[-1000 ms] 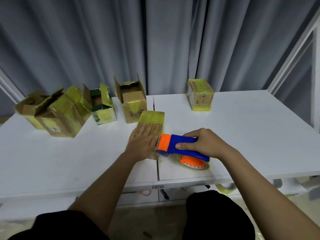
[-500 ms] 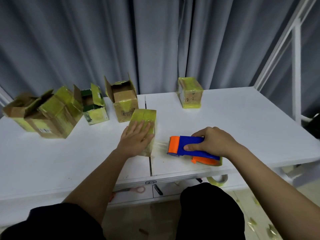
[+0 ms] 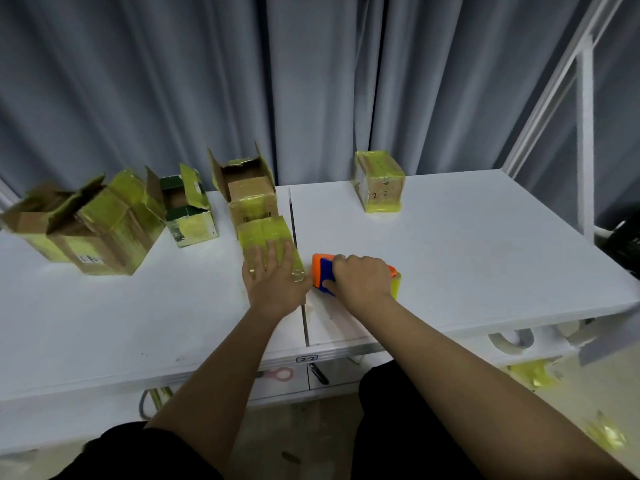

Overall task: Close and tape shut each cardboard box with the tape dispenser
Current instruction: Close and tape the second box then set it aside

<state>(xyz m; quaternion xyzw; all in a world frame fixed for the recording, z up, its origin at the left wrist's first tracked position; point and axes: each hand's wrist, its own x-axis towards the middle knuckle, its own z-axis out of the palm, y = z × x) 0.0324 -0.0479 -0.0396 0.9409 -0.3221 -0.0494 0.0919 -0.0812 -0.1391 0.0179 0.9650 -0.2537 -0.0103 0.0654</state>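
Observation:
A small closed cardboard box (image 3: pixel 265 233) wrapped in yellow tape sits at the middle of the white table (image 3: pixel 485 258). My left hand (image 3: pixel 275 278) lies flat on its top with fingers straight. My right hand (image 3: pixel 362 277) grips the blue and orange tape dispenser (image 3: pixel 322 270), which sits on the table just right of that box. A taped-shut box (image 3: pixel 379 181) marked 2-2 stands at the back right. Three open boxes stand at the back left: one tall (image 3: pixel 247 188), one green-sided (image 3: pixel 188 209), one large (image 3: pixel 100 223).
A grey curtain (image 3: pixel 311 81) hangs behind the table. A white frame post (image 3: pixel 585 133) rises at the right. Scissors with pink handles (image 3: pixel 278 374) and a dark tool (image 3: pixel 320 372) lie on a shelf under the table. Yellow tape scraps (image 3: pixel 606 434) litter the floor.
The dispenser in my right hand pulled away to the right from the box, then came back left close to it. My left hand stayed flat on the box.

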